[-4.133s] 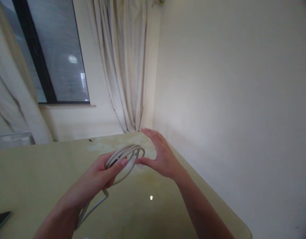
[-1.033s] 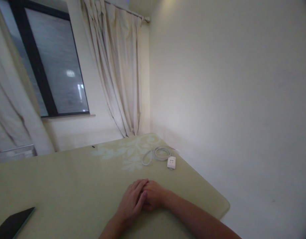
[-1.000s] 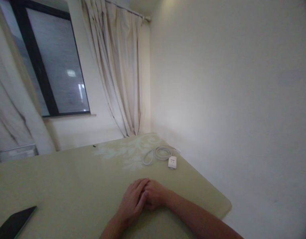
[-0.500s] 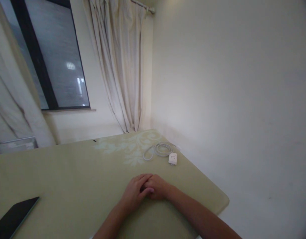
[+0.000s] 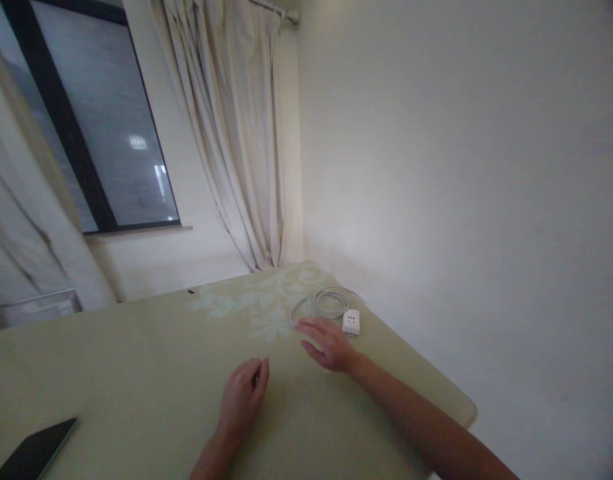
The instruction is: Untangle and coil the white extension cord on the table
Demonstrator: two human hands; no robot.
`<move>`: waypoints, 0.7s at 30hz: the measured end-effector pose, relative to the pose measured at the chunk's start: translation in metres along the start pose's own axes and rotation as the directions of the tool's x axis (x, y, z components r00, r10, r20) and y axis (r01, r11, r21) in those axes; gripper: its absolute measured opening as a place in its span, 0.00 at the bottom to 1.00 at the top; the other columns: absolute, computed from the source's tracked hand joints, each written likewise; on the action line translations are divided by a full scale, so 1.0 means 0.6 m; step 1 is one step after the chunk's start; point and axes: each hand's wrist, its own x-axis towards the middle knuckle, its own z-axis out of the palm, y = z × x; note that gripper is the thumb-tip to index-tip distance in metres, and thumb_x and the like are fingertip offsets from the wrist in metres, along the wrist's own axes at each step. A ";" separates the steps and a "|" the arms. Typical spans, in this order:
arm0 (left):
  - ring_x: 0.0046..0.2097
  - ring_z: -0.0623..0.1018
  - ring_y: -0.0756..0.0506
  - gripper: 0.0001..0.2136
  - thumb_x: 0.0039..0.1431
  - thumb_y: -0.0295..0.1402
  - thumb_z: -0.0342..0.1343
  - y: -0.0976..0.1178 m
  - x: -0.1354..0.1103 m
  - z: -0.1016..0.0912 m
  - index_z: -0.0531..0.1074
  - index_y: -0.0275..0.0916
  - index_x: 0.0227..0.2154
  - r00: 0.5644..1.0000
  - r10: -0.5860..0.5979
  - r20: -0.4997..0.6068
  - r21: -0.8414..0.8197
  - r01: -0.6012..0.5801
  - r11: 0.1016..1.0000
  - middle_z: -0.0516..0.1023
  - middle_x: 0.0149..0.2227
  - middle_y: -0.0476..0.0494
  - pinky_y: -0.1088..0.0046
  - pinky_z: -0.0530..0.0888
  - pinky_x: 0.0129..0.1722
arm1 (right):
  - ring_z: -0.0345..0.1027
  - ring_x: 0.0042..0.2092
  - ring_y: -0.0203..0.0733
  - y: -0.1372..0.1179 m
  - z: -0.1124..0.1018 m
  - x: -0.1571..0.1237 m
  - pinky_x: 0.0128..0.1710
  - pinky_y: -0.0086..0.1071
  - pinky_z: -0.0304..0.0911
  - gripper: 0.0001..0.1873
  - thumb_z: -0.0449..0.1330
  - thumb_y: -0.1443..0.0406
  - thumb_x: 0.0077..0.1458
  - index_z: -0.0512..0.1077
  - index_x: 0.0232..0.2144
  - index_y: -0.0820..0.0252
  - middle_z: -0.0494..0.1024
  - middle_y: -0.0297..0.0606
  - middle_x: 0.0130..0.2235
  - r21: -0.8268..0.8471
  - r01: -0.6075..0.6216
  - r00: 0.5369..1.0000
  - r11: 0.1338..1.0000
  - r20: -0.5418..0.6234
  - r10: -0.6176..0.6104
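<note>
The fingers [image 5: 306,326] of the right hand [image 5: 325,343] are stretched out and slightly apart, holding nothing. They are low over the worktop [image 5: 136,360], their tips just short of the coiled white cable [image 5: 324,303]. The white socket block [image 5: 351,322] at the cable's end lies flat just beside the hand, on its right. Both cable and block are near the worktop's far right corner, close to the wall [image 5: 461,200].

The left hand [image 5: 243,395] is nearer the person, well apart from the cable. Its fingers [image 5: 260,371] are loosely curled and empty, with the hand's edge on the worktop.

Farther out there is a pale leaf pattern [image 5: 256,307] on the green surface and a dark flat device [image 5: 34,453] at the near left edge. A cream curtain [image 5: 236,133] hangs beside the window [image 5: 96,133].
</note>
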 end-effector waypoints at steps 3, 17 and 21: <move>0.22 0.62 0.50 0.23 0.70 0.46 0.45 -0.010 0.000 0.008 0.56 0.42 0.20 0.995 -0.083 0.051 -0.031 0.084 0.996 0.59 0.19 0.54 0.73 0.58 0.26 | 0.64 0.65 0.46 0.088 -0.032 0.052 0.67 0.39 0.55 0.23 0.49 0.61 0.71 0.68 0.63 0.54 0.72 0.45 0.65 -0.175 -0.442 0.885 0.880 0.076 0.459; 0.24 0.63 0.49 0.23 0.69 0.48 0.44 0.000 0.000 0.019 0.56 0.42 0.20 0.979 -0.125 0.162 -0.015 0.129 0.992 0.62 0.20 0.52 0.72 0.57 0.28 | 0.65 0.64 0.59 0.286 -0.017 0.089 0.62 0.59 0.61 0.29 0.62 0.54 0.66 0.66 0.64 0.59 0.68 0.53 0.65 -0.399 -0.674 0.561 0.622 0.271 0.782; 0.24 0.63 0.49 0.23 0.69 0.48 0.45 0.004 0.005 0.016 0.56 0.42 0.20 0.973 -0.140 0.184 -0.029 0.148 0.989 0.62 0.20 0.51 0.71 0.57 0.28 | 0.73 0.53 0.49 0.280 -0.021 0.094 0.52 0.48 0.73 0.20 0.62 0.58 0.67 0.71 0.57 0.60 0.74 0.45 0.57 -0.394 -0.628 0.610 0.671 0.286 0.739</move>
